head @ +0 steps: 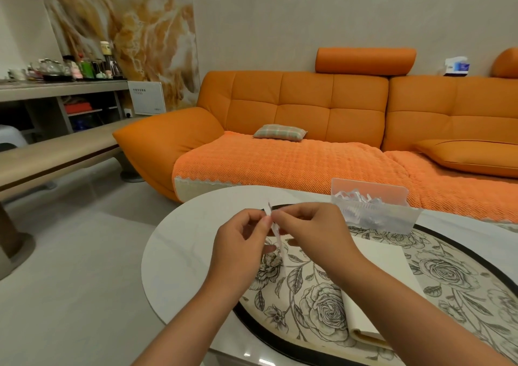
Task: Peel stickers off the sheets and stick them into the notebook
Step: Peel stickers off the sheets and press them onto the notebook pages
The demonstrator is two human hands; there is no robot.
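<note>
My left hand and right hand meet in front of me, both pinching a thin sticker sheet. It is held edge-on, so I cannot make out its print or any lifted sticker. The notebook lies open to the right on the floral mat, partly hidden by my right forearm. Behind it a clear plastic box holds blurred bits on the round white table. An orange sofa stands beyond.
</note>
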